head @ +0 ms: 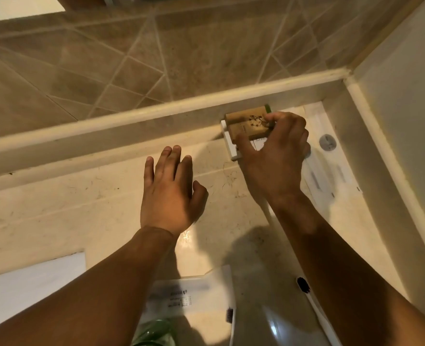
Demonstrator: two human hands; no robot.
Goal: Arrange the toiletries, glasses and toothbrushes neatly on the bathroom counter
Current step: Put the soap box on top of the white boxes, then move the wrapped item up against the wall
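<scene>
My right hand (276, 156) is shut on a small tan box with a dark floral print (243, 123), which sits on a white box (227, 139) against the counter's back ledge. To the left, my left hand (169, 188) hovers flat over the cream counter (56, 211), fingers apart and holding nothing. Near the bottom edge lie a toothbrush with dark bristles (303, 287), a second brush head (229, 314), a clear wrapped packet (179, 295) and part of a green glass (156, 332).
White sealed packets (328, 156) lie at the back right corner beside the wall. A white sheet or cloth (31, 278) covers the counter's left front. A raised ledge (131, 121) runs along the back below the brown tiled wall.
</scene>
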